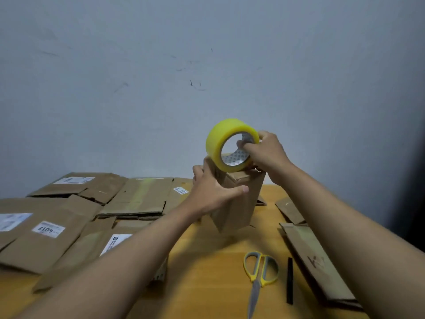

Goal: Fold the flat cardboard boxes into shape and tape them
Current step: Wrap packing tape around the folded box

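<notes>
A small folded cardboard box (243, 199) stands upright above the wooden table (207, 261) near its middle. My left hand (211, 194) grips the box from the left side, thumb across its front and fingers up at its top edge. A yellow roll of tape (218, 143) is held on top of the box, standing on edge. My right hand (264, 153) holds the roll, fingers hooked through its core and thumb on the outer rim.
Several flat cardboard boxes (69, 226) with white labels lie piled on the left half of the table. More flat cardboard (315, 261) lies at the right. Yellow-handled scissors (259, 277) and a thin black stick (289, 279) lie in front. A grey wall rises behind.
</notes>
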